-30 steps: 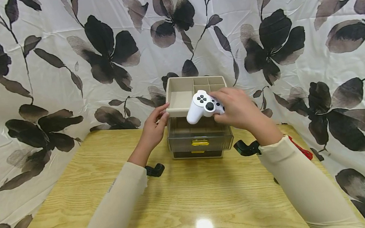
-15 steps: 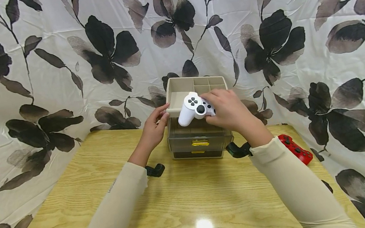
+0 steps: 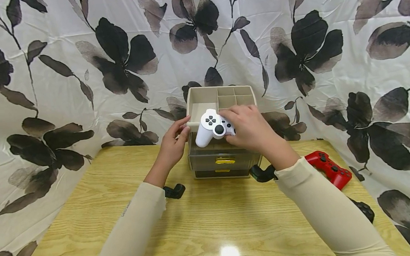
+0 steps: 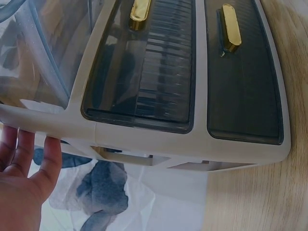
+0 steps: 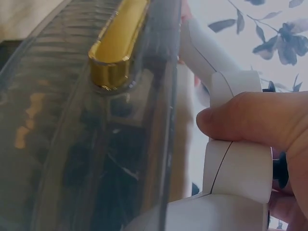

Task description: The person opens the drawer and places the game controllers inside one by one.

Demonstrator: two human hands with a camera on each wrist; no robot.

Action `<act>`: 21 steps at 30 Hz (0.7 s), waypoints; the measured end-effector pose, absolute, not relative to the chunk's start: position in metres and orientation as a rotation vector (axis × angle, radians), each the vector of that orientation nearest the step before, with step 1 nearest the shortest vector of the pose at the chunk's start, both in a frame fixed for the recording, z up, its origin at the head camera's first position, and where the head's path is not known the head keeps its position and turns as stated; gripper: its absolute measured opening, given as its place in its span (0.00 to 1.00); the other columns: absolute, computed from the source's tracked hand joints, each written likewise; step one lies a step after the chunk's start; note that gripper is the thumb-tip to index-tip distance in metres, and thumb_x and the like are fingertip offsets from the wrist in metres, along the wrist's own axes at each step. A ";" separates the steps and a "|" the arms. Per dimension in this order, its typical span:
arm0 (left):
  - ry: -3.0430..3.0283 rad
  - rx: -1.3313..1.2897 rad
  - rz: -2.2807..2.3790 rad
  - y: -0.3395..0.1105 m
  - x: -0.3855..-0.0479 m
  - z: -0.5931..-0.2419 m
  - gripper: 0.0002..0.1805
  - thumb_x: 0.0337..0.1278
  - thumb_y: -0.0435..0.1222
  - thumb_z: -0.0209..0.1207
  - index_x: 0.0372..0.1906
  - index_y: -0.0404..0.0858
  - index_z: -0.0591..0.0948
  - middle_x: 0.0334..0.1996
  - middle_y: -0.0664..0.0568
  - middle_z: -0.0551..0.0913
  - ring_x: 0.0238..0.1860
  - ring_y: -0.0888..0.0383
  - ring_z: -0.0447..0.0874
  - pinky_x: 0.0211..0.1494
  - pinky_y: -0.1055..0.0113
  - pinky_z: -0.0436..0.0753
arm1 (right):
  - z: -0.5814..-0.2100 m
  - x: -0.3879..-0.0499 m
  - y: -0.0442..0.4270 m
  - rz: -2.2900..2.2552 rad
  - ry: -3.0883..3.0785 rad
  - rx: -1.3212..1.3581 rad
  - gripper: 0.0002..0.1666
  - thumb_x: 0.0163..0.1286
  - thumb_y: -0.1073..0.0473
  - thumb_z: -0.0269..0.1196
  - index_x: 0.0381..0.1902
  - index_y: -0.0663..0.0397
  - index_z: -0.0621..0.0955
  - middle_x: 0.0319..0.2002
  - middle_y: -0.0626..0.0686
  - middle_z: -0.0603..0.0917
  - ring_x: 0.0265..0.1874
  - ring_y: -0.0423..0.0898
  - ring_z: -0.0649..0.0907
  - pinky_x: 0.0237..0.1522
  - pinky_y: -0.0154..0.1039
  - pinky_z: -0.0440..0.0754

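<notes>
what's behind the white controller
Behind the white plastic game controller: a beige plastic organizer with a divided top tray and a pulled-out smoky transparent drawer. The controller covers part of the tray's front and drawer's interior; anything there is hidden.

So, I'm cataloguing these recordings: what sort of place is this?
Probably a staged tabletop filming spot: a wooden table, floral cloth hung behind it, and a drawer unit.

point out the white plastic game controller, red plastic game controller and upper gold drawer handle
White plastic game controller [image 3: 210, 128], head view: its button face
Red plastic game controller [image 3: 328, 168], head view: body's middle
Upper gold drawer handle [image 3: 225, 161], head view: middle of the bar
</notes>
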State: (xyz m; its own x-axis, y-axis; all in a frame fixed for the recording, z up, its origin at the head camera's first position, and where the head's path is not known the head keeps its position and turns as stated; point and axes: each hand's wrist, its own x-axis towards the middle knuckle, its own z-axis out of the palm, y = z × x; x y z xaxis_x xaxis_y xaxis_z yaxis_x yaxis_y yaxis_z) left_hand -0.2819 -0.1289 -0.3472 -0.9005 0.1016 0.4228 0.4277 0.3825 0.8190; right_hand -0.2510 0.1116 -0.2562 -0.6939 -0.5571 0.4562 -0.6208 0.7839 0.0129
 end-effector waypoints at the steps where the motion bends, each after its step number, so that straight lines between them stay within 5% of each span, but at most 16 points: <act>1: -2.344 -0.462 -1.522 -0.130 -0.285 -0.350 0.23 0.75 0.38 0.45 0.70 0.45 0.68 0.50 0.37 0.74 0.54 0.45 0.76 0.57 0.47 0.79 | -0.257 -0.251 0.111 0.194 -2.532 0.887 0.35 0.52 0.55 0.72 0.59 0.54 0.78 0.53 0.55 0.82 0.54 0.54 0.79 0.56 0.53 0.71; 21: -2.338 -0.472 -1.486 -0.135 -0.295 -0.361 0.22 0.73 0.47 0.47 0.69 0.57 0.69 0.48 0.44 0.76 0.52 0.51 0.77 0.54 0.52 0.82 | -0.264 -0.246 0.109 0.195 -2.561 0.939 0.33 0.51 0.55 0.73 0.57 0.51 0.81 0.50 0.53 0.82 0.49 0.51 0.79 0.53 0.51 0.71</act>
State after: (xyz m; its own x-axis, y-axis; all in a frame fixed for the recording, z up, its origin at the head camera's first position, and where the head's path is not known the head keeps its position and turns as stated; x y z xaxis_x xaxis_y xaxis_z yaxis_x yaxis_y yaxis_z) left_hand -0.2955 -0.1348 -0.3611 -0.8906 0.0999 0.4437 0.4441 0.4007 0.8013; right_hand -0.2464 0.1090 -0.2636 -0.6921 -0.5884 0.4180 -0.6449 0.7642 0.0079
